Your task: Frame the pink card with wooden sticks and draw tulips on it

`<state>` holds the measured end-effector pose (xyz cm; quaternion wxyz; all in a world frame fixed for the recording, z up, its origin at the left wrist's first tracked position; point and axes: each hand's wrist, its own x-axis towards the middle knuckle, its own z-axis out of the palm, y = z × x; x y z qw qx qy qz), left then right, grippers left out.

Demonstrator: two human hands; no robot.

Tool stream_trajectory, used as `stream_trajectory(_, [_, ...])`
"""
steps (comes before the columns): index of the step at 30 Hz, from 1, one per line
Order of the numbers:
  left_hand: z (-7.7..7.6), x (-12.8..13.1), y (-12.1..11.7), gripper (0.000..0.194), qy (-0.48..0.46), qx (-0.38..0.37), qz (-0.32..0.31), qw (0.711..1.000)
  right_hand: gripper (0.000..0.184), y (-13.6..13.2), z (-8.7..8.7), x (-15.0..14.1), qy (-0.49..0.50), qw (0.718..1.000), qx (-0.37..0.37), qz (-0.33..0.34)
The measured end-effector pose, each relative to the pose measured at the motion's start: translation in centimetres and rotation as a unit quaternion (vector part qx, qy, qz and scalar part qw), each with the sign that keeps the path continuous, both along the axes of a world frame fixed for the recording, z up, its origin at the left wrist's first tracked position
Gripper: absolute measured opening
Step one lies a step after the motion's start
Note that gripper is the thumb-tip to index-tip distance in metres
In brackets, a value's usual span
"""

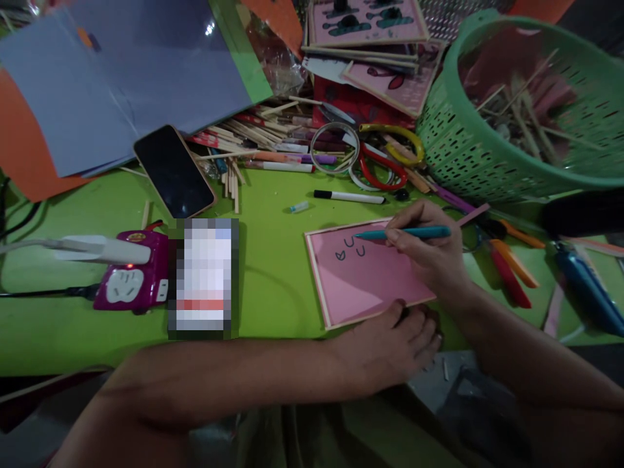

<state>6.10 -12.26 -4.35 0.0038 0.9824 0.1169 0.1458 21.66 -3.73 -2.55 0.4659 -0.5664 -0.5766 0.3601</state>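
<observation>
- Pink card [370, 283], edged with pale wooden sticks [316, 281], lies flat on the green surface [273, 260] before the person in the head view; its slight tilt probably suits the pen arm's slant.
- Right hand [429, 253]: thumb and fingers pinch a teal pen [424, 232] partway along its barrel, likely for fine control, the tip beside small U-shaped marks [360, 251].
- Left hand [394, 338]: loosely bent, gripping nothing visible, it rests along the card's near edge, perhaps steadying it.
- Black-and-white marker [350, 196] and tape roll [312, 148] lie beyond, seemingly within reach yet clear of the pen.
- Green plastic basket [487, 156], standing far right, keeps loose sticks [529, 120] contained.
</observation>
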Motion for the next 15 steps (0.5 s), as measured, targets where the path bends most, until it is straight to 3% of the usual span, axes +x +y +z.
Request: stream_trajectory(15, [-0.06, -0.05, 0.0, 0.047, 0.002, 0.001, -0.006, 1.0, 0.02, 0.09, 0.27, -0.34, -0.032, 0.999, -0.005, -0.007])
